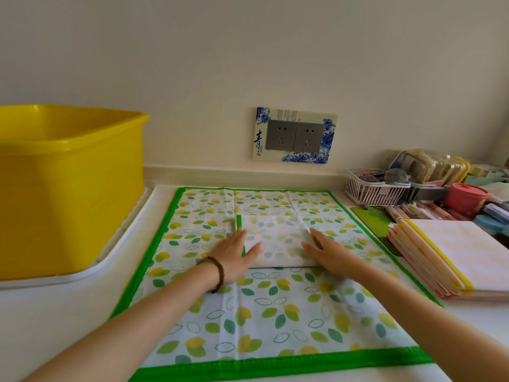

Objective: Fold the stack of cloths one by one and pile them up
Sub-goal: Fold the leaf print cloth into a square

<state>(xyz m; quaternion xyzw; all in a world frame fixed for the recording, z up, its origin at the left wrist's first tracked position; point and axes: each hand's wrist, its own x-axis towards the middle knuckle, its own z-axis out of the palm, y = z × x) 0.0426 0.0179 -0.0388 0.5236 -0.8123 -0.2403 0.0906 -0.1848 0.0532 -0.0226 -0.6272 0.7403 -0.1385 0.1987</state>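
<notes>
A large leaf-print cloth with a green border (275, 321) lies spread flat on the white counter. On its middle sits a small folded cloth of the same leaf print (278, 238), pale side up. My left hand (237, 255), with a bead bracelet at the wrist, rests flat on the folded cloth's left edge. The fingers of my right hand (327, 252) lie straight on its right edge. At the right stands a stack of folded cloths (451, 255) with pink and yellow borders.
A big yellow tub (68, 183) on a white tray (115, 244) fills the left side. At the back right are a pink basket (369, 191), a red lidded pot (465, 197), pens and small packets. A double wall socket (294, 135) is on the wall behind.
</notes>
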